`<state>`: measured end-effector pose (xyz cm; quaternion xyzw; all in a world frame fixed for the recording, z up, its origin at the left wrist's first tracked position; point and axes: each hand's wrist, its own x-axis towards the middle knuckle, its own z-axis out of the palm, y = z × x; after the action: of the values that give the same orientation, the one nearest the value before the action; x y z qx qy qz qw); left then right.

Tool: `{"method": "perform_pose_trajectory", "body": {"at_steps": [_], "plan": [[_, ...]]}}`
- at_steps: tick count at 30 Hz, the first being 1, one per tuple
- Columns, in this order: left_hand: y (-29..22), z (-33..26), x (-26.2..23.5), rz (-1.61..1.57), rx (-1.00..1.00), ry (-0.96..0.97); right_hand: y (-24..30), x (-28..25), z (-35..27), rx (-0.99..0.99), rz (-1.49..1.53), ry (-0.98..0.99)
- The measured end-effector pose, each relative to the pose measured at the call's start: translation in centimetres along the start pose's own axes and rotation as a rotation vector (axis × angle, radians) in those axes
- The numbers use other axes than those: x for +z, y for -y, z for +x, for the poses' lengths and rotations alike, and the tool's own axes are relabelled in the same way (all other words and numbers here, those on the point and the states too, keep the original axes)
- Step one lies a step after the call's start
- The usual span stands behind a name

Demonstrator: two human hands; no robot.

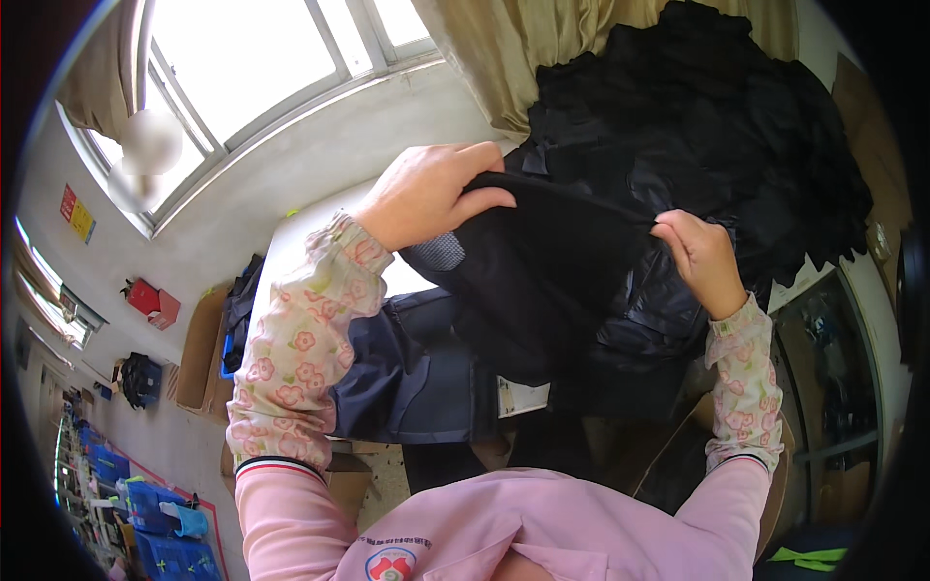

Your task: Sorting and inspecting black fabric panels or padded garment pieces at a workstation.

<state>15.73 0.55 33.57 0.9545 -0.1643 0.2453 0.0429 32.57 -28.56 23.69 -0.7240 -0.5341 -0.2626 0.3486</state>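
My left hand (431, 192) grips the upper edge of a black garment (557, 271), thumb on top of the fabric. My right hand (699, 257) pinches the same edge further right, so the black garment hangs stretched between both hands above the white table (291, 247). Both forearms wear floral sleeve covers over pink sleeves. A dark navy garment (407, 373) with a white tag lies on the table under the held piece.
A tall heap of black garments (717, 126) rises behind my hands at the right. A beige curtain (504, 48) and a window (262, 58) lie beyond. Cardboard boxes (199, 353) stand left of the table; blue crates (155, 523) sit on the floor at lower left.
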Motion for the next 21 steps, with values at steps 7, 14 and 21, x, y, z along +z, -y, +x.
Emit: {"method": "perform_pose_trajectory", "body": {"at_steps": [7,14,21], "plan": [[0.6,0.4,0.1,-0.026,0.013,-0.057,-0.8,-1.9,0.2,0.146,0.164,-0.192],[-0.6,1.1,-0.3,-0.022,0.008,-0.016,-0.1,0.7,2.9,0.044,0.173,-0.080],[0.4,-0.2,-0.8,-0.021,0.000,-0.072,0.4,-1.0,3.2,0.488,1.210,-0.089]]}}
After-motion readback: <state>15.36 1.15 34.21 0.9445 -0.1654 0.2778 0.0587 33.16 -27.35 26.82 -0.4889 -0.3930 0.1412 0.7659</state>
